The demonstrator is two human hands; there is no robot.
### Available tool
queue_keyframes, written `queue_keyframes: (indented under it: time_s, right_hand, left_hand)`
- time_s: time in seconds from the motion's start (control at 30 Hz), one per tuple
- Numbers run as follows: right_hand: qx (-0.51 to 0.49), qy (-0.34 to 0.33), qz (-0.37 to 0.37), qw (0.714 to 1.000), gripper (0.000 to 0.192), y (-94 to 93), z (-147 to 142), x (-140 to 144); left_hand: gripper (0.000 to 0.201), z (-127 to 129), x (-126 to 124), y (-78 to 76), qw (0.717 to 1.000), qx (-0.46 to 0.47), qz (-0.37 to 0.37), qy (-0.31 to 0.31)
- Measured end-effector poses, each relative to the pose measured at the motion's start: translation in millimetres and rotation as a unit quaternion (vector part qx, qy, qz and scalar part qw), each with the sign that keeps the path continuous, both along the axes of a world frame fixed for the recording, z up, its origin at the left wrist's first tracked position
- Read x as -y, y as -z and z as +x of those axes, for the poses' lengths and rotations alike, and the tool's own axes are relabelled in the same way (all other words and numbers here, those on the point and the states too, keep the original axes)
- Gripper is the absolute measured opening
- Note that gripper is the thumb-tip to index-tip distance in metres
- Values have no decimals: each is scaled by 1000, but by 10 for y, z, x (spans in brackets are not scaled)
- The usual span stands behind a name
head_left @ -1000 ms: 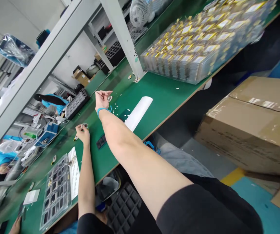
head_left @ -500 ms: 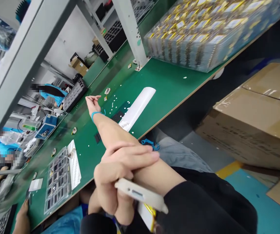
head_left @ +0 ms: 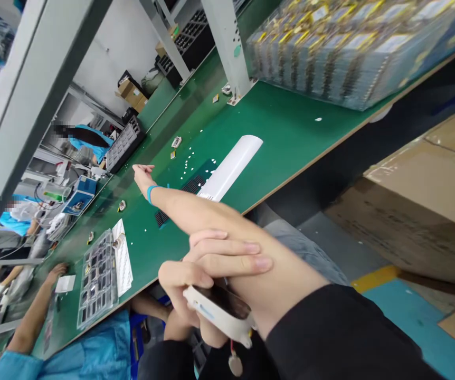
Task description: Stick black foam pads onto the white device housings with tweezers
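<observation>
left hand: now pressed on our right forearm, fingers wrapped round a white device, where half a second ago it was only settling there | right hand: stretched over the green surface, loosely open, empty, lower than a second ago | small part: lies on the surface beyond it, released

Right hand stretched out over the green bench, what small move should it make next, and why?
Probably lower the right hand onto the small part lying nearest it on the green bench. That hand looks empty and off the surface, while the left hand is busy: it holds a white device and rests on the right forearm.
</observation>
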State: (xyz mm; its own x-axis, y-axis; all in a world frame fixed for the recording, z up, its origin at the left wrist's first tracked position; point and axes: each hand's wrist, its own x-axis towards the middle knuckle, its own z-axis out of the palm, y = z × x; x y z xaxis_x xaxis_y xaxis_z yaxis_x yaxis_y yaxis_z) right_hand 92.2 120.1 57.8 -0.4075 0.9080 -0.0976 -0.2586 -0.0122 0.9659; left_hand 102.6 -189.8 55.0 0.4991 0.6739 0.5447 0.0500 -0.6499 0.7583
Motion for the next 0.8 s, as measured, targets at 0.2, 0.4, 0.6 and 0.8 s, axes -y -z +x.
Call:
queue_keyframes:
  time_s: [0.2, 0.4, 0.6, 0.8]
  right_hand:
    - [-559, -325, -61, 761, 22, -249, 841, 410]
    - [-766, -405, -149, 476, 38, -42, 1750, 637]
    - [-769, -424, -256, 404, 34, 278, 1775, 717]
    - [-745, -408, -310, 428, 28, 511, 1699, 1007]
  left_hand:
    - [20, -54, -704, -196, 970, 185, -59, -143]
    - [53, -552, -1751, 5, 932, 144, -302, -139]
    - [62, -605, -1874, 363, 926, 156, -325, -112]
    - [50, -574, -1757, 510, 930, 168, -311, -100]
